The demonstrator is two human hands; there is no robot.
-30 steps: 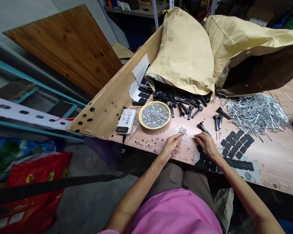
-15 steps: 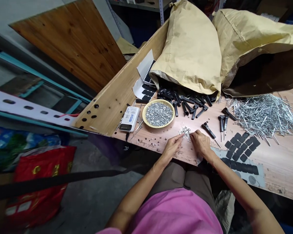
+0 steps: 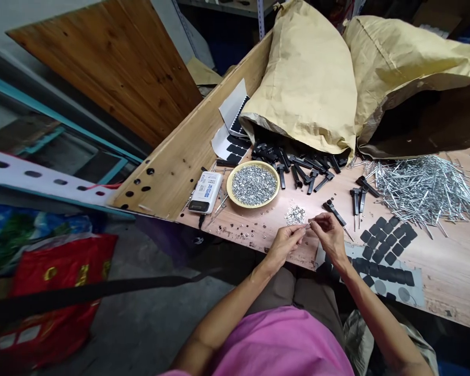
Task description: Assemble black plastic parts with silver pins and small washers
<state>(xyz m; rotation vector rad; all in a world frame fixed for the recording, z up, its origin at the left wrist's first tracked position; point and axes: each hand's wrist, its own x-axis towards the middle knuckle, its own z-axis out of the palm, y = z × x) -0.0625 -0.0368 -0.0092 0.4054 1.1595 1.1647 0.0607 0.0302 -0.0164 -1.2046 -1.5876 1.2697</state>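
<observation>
Beside the metal bits (image 3: 295, 214), fingers (image 3: 293, 233) have converged.

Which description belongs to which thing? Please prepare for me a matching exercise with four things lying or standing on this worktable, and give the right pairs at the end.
Things:
1. Yellow bowl
2. Metal rods
3. Little pile of metal pieces
4. White device

Descriptions:
A. Heaped in front of the paper sack on the right
B. Close to the left hand's fingertips
C. Left of the bowl
D. Filled with small metal pieces

Pairs: 1-D, 2-A, 3-B, 4-C
</observation>
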